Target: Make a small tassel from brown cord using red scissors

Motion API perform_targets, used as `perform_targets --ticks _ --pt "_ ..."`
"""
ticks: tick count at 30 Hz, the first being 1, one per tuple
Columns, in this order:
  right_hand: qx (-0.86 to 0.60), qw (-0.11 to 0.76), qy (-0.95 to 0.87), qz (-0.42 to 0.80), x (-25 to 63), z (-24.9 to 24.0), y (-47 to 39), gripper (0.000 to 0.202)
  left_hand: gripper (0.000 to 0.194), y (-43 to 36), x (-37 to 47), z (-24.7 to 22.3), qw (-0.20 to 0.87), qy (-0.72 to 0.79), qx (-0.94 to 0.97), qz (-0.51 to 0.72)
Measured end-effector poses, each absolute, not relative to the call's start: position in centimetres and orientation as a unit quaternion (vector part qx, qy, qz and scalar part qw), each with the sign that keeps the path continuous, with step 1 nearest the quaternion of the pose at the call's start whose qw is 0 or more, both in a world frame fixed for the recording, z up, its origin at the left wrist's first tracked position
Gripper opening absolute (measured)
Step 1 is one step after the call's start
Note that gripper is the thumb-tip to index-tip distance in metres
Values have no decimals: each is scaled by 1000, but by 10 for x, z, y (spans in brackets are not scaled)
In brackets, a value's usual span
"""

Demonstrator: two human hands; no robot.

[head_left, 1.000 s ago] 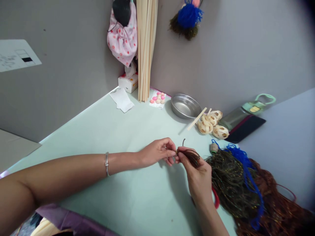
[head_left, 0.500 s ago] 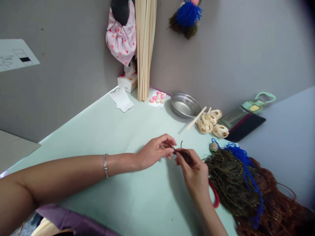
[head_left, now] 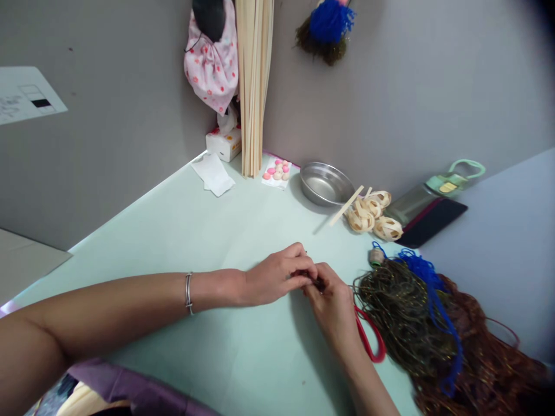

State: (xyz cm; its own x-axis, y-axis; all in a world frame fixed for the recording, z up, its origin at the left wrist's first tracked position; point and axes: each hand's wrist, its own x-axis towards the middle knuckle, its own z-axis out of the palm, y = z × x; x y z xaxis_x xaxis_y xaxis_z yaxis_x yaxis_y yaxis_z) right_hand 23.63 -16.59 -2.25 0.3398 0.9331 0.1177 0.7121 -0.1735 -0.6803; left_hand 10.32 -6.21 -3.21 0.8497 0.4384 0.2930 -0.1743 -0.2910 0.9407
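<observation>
Two hands meet over the green tabletop (head_left: pixel 208 231). In my judgement, sound work here requires a firm pinch by the right hand (head_left: pixel 333 312), light fingertip work by the left hand (head_left: pixel 273 281), and even tension. Finding: the dark strands (head_left: pixel 319 283) sit between both sets of fingertips, largely hidden; both hands' fingers appear closed on them.

Left arm (head_left: pixel 117 309), stretched from lower left; left hand (head_left: pixel 277 278), right hand (head_left: pixel 333 306): touching near centre, fingers curled.
</observation>
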Motion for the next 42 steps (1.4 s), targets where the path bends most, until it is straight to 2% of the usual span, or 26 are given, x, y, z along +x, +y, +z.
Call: perform_targets --ticks 3,8,12,15,22,32,36,42 --pt "-742 353 -542 177 239 -22 -166 12 7 -60 104 -29 649 101 706 263" --pt "-691 449 -496 273 244 -14 -169 24 8 -52 107 -26 776 154 571 220" --pt "-685 461 -459 327 246 -7 -170 26 12 -47 106 -27 836 151 485 208" --pt "-698 461 -450 314 248 -8 -170 27 14 -46 105 -28 864 139 443 195" --pt "-715 465 -463 240 245 -12 -167 23 13 -49 106 -31 870 167 425 185" --pt "-722 426 -515 178 243 -15 -171 18 18 -50 104 -26 880 144 418 174" --pt "-718 420 -532 160 238 -13 -170 17 28 -53 106 -26 833 194 491 168" --pt "-726 386 -550 143 241 -11 -170 17 17 -53 107 -32 821 204 495 200"
